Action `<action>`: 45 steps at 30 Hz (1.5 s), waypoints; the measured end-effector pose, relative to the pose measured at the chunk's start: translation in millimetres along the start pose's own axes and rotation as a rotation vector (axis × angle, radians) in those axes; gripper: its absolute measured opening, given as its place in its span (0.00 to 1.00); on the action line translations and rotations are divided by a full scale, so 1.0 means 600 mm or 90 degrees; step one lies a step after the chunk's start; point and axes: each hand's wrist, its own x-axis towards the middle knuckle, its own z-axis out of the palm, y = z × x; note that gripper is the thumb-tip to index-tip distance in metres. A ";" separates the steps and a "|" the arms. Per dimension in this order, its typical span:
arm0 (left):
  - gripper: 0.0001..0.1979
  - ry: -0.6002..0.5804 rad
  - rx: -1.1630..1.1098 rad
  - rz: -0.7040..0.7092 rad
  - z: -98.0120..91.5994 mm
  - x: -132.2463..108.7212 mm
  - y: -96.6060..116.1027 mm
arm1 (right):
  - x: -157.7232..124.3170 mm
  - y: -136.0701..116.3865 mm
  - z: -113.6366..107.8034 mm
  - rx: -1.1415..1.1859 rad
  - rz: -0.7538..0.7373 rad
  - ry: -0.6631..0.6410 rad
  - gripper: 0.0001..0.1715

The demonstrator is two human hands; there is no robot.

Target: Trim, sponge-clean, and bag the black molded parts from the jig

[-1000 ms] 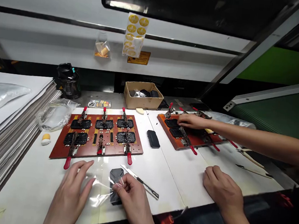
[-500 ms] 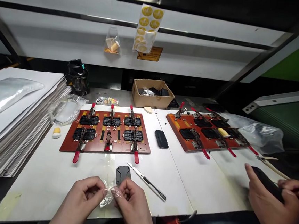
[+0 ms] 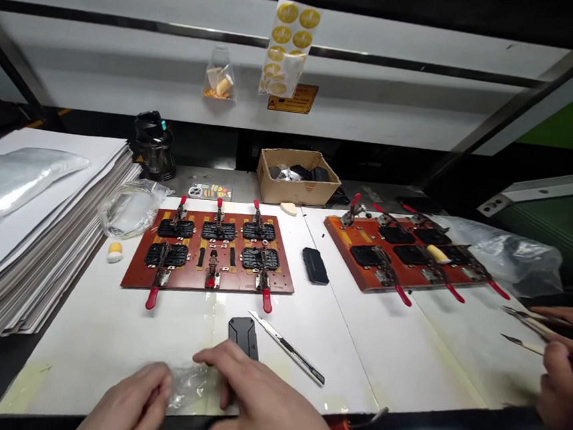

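Clear plastic film (image 3: pixel 190 386) lies crumpled on the counter (image 3: pixel 77 364) at bottom centre, between two open hands, set apart: the left hand (image 3: pixel 134 397) at its edge, the right hand (image 3: pixel 269 407) across a black case (image 3: pixel 243 331). A slip toward the utility knife (image 3: pixel 287 349) just beside could nick film or fingers.

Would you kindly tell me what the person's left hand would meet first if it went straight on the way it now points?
The left hand would most likely meet the crumpled clear plastic film at its fingertips, though depth is unclear.
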 end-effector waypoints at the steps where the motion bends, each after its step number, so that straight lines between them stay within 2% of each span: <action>1: 0.15 0.000 0.006 -0.030 -0.008 0.001 -0.008 | -0.005 0.003 -0.009 -0.033 -0.022 -0.031 0.41; 3: 0.18 -0.016 0.010 -0.078 -0.020 0.008 -0.018 | -0.005 0.012 -0.021 -0.169 0.011 0.011 0.47; 5: 0.18 -0.030 0.027 -0.109 -0.023 0.020 -0.019 | 0.008 0.018 -0.024 -0.355 0.098 0.059 0.49; 7: 0.18 -0.025 0.074 -0.128 -0.019 0.031 -0.014 | 0.028 0.019 -0.019 -0.503 0.163 0.036 0.50; 10: 0.17 0.001 0.128 -0.139 -0.007 0.040 -0.005 | 0.045 0.016 -0.012 -0.605 0.179 0.026 0.55; 11: 0.18 0.004 0.127 -0.138 -0.003 0.041 -0.003 | 0.043 0.015 -0.011 -0.618 0.171 0.049 0.55; 12: 0.18 0.003 0.124 -0.140 -0.001 0.042 0.000 | 0.037 0.015 -0.012 -0.617 0.165 0.077 0.49; 15: 0.18 -0.005 0.134 -0.157 0.000 0.043 0.005 | 0.006 0.019 -0.016 -0.481 0.117 0.169 0.12; 16: 0.17 -0.002 0.141 -0.163 0.000 0.044 0.007 | -0.002 0.020 -0.015 -0.387 0.090 0.213 0.04; 20: 0.18 0.026 0.143 -0.166 0.001 0.050 0.009 | 0.003 0.025 0.023 0.030 0.001 0.420 0.16; 22: 0.19 0.031 0.134 -0.159 0.001 0.053 0.007 | 0.022 0.027 0.059 0.144 -0.010 0.413 0.19; 25: 0.20 0.034 0.121 -0.153 -0.002 0.055 0.000 | 0.040 0.033 0.108 0.131 -0.027 0.332 0.19; 29: 0.15 0.061 0.082 -0.144 -0.007 0.049 -0.011 | 0.029 0.042 0.140 0.019 -0.060 0.318 0.16; 33: 0.11 0.149 0.057 -0.114 0.002 0.040 -0.013 | 0.018 0.039 0.144 -0.169 -0.084 0.322 0.15; 35: 0.10 0.230 0.057 -0.022 0.011 0.037 -0.009 | 0.020 0.030 0.139 -0.260 -0.078 0.319 0.15; 37: 0.07 0.320 0.072 0.104 0.021 0.033 -0.003 | 0.024 0.020 0.129 -0.271 -0.056 0.304 0.15; 39: 0.09 0.373 0.088 0.194 0.032 0.029 0.004 | 0.026 0.012 0.116 -0.169 -0.025 0.299 0.17; 42: 0.11 0.375 0.042 0.199 0.050 0.020 0.015 | 0.026 0.010 0.098 0.071 0.012 0.337 0.18; 43: 0.10 0.368 0.012 0.181 0.056 0.017 0.019 | 0.026 0.012 0.093 0.131 0.026 0.323 0.18; 45: 0.10 0.353 -0.048 0.148 0.066 0.013 0.028 | 0.025 0.016 0.085 0.206 0.061 0.208 0.16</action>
